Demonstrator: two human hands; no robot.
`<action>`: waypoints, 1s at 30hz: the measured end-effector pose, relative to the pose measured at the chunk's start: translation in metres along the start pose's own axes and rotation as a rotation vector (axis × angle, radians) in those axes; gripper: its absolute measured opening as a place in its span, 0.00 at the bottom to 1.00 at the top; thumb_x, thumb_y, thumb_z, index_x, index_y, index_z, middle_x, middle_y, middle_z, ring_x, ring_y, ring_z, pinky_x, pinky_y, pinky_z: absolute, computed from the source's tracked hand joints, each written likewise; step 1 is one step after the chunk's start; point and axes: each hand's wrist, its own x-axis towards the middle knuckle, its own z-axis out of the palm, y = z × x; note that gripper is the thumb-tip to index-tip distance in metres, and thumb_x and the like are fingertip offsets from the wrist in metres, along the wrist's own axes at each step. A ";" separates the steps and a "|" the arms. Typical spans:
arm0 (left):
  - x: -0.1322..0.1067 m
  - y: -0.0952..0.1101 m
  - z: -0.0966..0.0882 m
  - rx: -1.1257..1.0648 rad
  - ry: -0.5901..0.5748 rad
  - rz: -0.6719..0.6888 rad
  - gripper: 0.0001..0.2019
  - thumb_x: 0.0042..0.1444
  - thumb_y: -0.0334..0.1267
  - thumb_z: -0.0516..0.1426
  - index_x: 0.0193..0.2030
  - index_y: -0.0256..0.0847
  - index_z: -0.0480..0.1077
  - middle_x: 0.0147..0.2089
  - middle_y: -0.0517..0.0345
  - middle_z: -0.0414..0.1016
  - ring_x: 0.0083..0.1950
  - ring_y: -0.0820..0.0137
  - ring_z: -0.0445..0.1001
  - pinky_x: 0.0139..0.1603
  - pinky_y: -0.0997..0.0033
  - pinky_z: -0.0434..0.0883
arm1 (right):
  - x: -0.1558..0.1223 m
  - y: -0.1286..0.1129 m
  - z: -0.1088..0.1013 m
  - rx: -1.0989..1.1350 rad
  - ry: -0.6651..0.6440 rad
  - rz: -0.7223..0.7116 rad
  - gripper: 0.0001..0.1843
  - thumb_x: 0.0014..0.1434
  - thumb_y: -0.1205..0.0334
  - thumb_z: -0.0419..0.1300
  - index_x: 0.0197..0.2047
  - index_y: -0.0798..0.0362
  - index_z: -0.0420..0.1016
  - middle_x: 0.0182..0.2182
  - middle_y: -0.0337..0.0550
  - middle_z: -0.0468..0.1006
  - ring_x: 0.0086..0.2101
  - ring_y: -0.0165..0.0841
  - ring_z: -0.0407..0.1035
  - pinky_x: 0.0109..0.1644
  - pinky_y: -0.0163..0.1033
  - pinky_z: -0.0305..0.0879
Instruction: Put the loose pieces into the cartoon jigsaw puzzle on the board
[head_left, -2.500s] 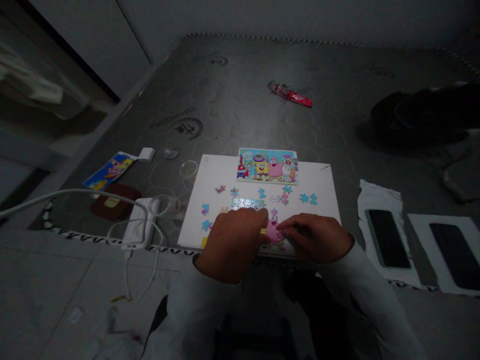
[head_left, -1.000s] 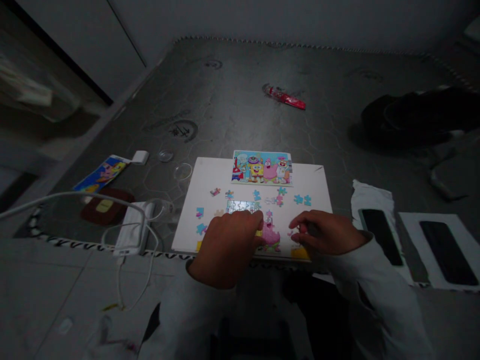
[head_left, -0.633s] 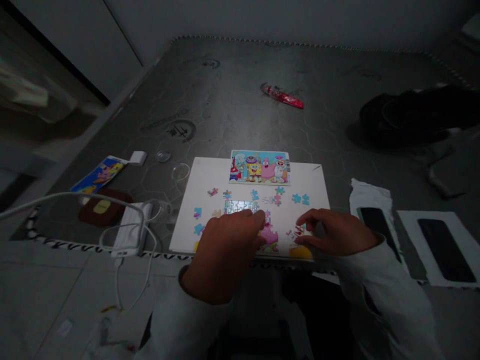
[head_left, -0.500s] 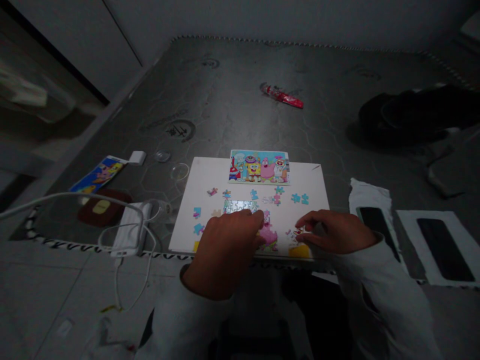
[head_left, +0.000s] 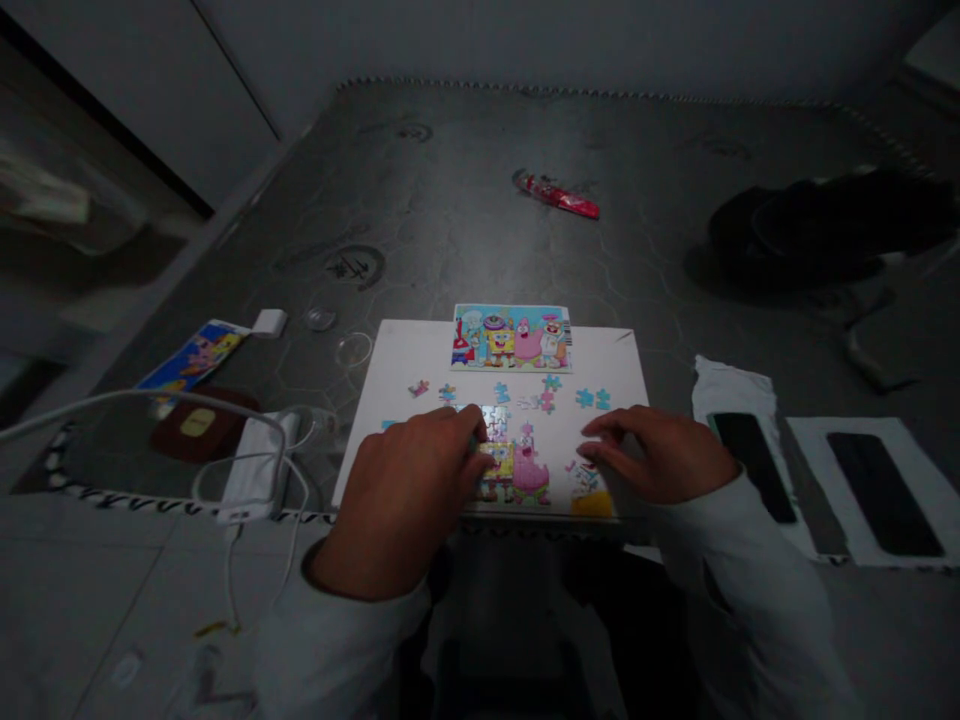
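A partly joined jigsaw puzzle point(head_left: 517, 470) lies near the front edge of a white board point(head_left: 405, 350), showing a yellow figure and a pink one. Over the puzzle's left side rests my left hand point(head_left: 412, 480), its thumb and forefinger apart at the surface; its other fingers are curled and partly hidden. My right hand point(head_left: 664, 455) hovers at the board's right edge, thumb and fingertips slightly apart with nothing visible between them. Under its fingertips lie puzzle pieces with white and red point(head_left: 585, 475) and a yellow piece point(head_left: 594, 503). Loose blue pieces point(head_left: 592, 399) and a pink-and-blue piece point(head_left: 418, 388) lie above.
A picture card point(head_left: 511, 338) with the cartoon figures lies at the board's back. Two phones point(head_left: 752, 465) point(head_left: 885, 490) lie on the right. On the left are a power strip point(head_left: 251, 465) with cables, a brown case point(head_left: 199, 425) and a blue packet point(head_left: 196, 355). A red wrapper point(head_left: 559, 195) lies farther back.
My left hand has moved left across the puzzle, uncovering the yellow figure. My right hand stays near the right-hand pieces, its fingers slightly shifted. The view has moved a little.
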 end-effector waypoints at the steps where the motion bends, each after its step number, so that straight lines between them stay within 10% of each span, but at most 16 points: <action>1: 0.000 0.000 0.000 -0.003 0.005 -0.006 0.08 0.61 0.47 0.56 0.44 0.50 0.70 0.41 0.60 0.80 0.36 0.64 0.76 0.29 0.69 0.59 | 0.001 -0.002 0.003 -0.003 0.049 -0.003 0.13 0.59 0.51 0.60 0.43 0.46 0.78 0.33 0.40 0.80 0.34 0.35 0.74 0.36 0.40 0.64; 10: 0.000 -0.005 0.000 -0.016 0.063 -0.062 0.10 0.61 0.49 0.55 0.45 0.51 0.70 0.41 0.60 0.80 0.36 0.63 0.77 0.30 0.67 0.60 | 0.016 -0.020 0.030 -0.049 0.130 -0.085 0.23 0.66 0.53 0.52 0.61 0.49 0.71 0.38 0.48 0.80 0.37 0.37 0.73 0.39 0.42 0.65; 30: -0.002 -0.007 0.001 -0.025 0.056 -0.072 0.10 0.61 0.50 0.56 0.45 0.51 0.70 0.41 0.62 0.80 0.36 0.65 0.76 0.30 0.69 0.58 | 0.015 -0.024 0.031 0.020 0.228 0.034 0.12 0.59 0.55 0.62 0.45 0.48 0.78 0.29 0.38 0.77 0.31 0.35 0.71 0.36 0.41 0.59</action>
